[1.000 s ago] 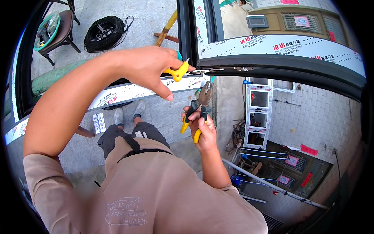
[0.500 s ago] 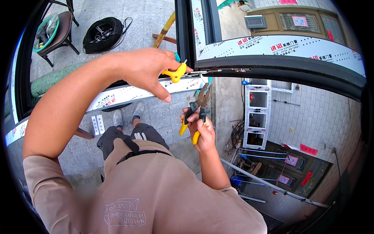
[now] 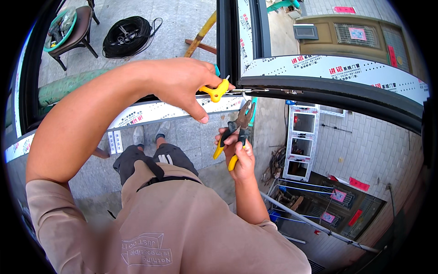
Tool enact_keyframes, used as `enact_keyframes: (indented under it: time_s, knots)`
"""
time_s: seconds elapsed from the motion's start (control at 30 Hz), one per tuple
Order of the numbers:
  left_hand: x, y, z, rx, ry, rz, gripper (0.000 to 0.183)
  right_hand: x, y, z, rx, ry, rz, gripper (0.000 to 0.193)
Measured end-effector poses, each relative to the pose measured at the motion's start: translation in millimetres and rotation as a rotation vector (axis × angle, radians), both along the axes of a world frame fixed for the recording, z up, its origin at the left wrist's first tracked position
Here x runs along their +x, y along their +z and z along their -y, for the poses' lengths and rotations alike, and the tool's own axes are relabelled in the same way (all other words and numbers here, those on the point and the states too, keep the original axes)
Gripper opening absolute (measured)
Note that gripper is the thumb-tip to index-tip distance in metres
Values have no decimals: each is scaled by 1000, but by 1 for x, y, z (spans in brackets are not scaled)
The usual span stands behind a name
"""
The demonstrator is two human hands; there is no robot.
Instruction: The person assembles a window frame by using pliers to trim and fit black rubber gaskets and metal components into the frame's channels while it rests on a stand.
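My left hand reaches over the lower rail of a dark window frame. Its fingers are curled around a small tool with a yellow T-shaped handle and a thin metal shaft, while the thumb hangs apart below. Lower and to the right, my right hand grips combination pliers with black-and-yellow handles. Their jaws point up toward the frame corner, slightly parted; whether they touch anything cannot be made out. A metal hinge strip runs along the underside of the opened sash, just right of the yellow handle.
Printed protective film covers the lower rail. Beyond the frame are a coil of black cable, a chair with a turquoise basket, and a yellow pole. White-framed panels stand at the right by a tiled wall.
The view has shifted slightly, so the frame and both hands appear a little farther right. Both grips look the same, and the pliers remain just below the frame corner.
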State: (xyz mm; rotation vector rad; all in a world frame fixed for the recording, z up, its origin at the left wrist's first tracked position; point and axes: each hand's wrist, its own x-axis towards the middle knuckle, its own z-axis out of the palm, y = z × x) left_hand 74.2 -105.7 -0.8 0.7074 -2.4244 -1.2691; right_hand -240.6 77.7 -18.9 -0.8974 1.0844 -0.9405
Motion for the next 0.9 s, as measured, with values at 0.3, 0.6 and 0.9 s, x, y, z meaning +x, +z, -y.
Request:
enact_keyframes:
  time_s: [0.3, 0.6, 0.9]
  knots:
    - [0, -2, 1, 22, -19, -21, 93, -1, -1, 3, -23, 14, 31, 39]
    - [0, 0, 0, 16, -11, -9, 94, -2, 8, 4, -26, 45, -63, 39]
    - [3, 1, 5, -55, -18, -11, 75, -6, 4, 0, -18, 46, -68, 38]
